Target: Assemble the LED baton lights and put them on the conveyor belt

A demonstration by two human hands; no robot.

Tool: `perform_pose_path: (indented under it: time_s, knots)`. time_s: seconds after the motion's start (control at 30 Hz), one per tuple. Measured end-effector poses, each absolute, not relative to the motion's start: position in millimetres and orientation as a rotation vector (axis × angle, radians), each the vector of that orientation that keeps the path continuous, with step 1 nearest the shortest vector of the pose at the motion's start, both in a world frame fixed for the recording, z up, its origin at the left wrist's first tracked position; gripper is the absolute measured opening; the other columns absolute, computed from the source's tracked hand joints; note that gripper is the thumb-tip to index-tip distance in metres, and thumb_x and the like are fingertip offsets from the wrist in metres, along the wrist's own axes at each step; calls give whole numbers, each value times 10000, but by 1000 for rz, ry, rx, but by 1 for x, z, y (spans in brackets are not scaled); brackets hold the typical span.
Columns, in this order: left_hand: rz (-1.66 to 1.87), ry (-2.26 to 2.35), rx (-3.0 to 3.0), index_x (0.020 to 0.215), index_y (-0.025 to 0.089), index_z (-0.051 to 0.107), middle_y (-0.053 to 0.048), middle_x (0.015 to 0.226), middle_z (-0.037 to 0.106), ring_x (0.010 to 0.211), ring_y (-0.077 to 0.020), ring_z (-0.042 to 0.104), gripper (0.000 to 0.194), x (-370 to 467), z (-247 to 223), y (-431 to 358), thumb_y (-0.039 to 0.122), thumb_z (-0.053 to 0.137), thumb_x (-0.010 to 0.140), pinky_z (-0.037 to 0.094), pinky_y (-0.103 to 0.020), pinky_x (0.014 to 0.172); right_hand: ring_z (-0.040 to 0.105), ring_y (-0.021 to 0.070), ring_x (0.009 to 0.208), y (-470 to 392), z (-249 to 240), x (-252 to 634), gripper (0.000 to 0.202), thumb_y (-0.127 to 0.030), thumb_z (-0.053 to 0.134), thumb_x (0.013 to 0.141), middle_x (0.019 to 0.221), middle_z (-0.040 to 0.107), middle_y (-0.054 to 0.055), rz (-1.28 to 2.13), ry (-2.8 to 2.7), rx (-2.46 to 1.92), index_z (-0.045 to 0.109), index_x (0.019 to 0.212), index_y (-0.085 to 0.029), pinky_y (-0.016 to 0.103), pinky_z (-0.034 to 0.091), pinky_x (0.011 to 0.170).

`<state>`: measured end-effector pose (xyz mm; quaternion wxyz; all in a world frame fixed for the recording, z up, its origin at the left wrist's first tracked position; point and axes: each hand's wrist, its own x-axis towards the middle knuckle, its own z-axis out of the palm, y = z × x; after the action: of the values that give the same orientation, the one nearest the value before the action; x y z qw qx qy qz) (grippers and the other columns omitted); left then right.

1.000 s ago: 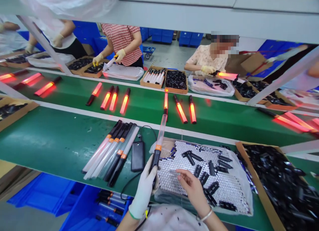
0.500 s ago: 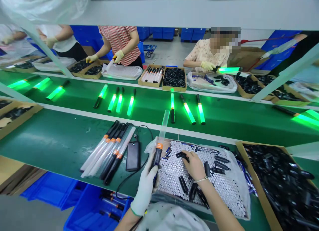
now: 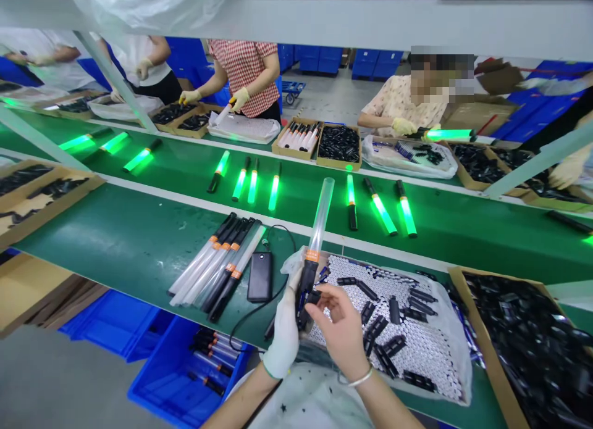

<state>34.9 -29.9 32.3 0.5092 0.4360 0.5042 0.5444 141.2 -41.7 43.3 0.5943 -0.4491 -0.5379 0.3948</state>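
My left hand [image 3: 284,336], in a white glove, is wrapped round the black handle of a light stick [image 3: 319,225], whose clear tube points up and away past an orange band. Bare and with a bracelet at the wrist, my right hand [image 3: 340,330] pinches a small black plastic cover [image 3: 313,297] against the side of that handle. Part of the handle is hidden by my fingers. Under and beside my right hand lies a plastic-lined tray [image 3: 466,379] packed with upright batteries [image 3: 435,349]. Several loose black covers [image 3: 393,310] are scattered on top of them.
Unlit light sticks [image 3: 217,262] and a black power bank [image 3: 260,278] with a cable lie to the left. A carton of black parts [image 3: 523,330] stands right. Glowing green sticks [image 3: 384,213] lie on the belt beyond. Below is a blue bin [image 3: 152,367]. Co-workers sit opposite.
My right hand has moved left from the battery tray to the handle, carrying a black cover. The light stick stays in my left hand. The view has shifted slightly.
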Motion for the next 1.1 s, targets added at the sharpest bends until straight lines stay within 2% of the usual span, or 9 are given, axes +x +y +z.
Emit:
perform_pose_path:
  time_s: [0.13,0.3,0.4,0.53,0.73,0.87,1.1]
  knots:
    - [1370,1070,992,1437,184,453,-54,1498,390,1412,-204,315,567,26,24,-34,491,321,980,233,-335,1202,576,133,731,-52,33,129,241,-325,669,866,853,604,36,818,-1380,-1091,638,1057,-182,246,500,680]
    - [1372,1079,1057,1438,203,453,-45,1504,380,1418,-212,302,554,15,24,-39,491,340,979,212,-345,1214,554,118,732,-55,37,122,229,-287,651,884,923,582,34,696,-1455,-1090,635,1096,-203,229,487,663]
    - [1334,1100,1063,1438,209,455,-44,1498,389,1413,-216,313,576,12,28,-41,526,341,970,205,-343,1214,501,104,702,-53,41,118,306,-278,684,861,931,526,22,582,-1491,-1126,631,1160,-233,221,471,652]
    - [1286,1084,1003,1446,218,444,-35,1500,385,1415,-211,311,605,10,25,-41,559,302,967,195,-342,1215,460,91,660,-50,39,116,449,-244,690,855,867,485,-10,571,-1480,-1153,544,1280,-252,206,447,633]
    - [1294,1058,978,1459,193,421,-51,1505,375,1414,-213,314,636,14,11,-32,567,336,952,230,-349,1206,495,84,696,-48,30,120,281,-228,642,879,913,509,-3,657,-1426,-1143,591,1155,-240,201,458,665]
    - [1315,1002,1048,1453,200,431,-34,1527,338,1420,-196,299,587,23,18,-23,521,304,978,176,-339,1222,533,91,708,-46,22,124,288,-254,659,871,899,557,5,702,-1293,-1114,571,1142,-207,198,473,654]
    - [1284,1047,1042,1448,200,438,-55,1487,408,1403,-213,336,598,35,19,-15,534,301,972,206,-376,1212,561,105,744,-39,16,135,286,-239,690,848,904,594,12,709,-1218,-1078,578,1109,-199,202,482,669]
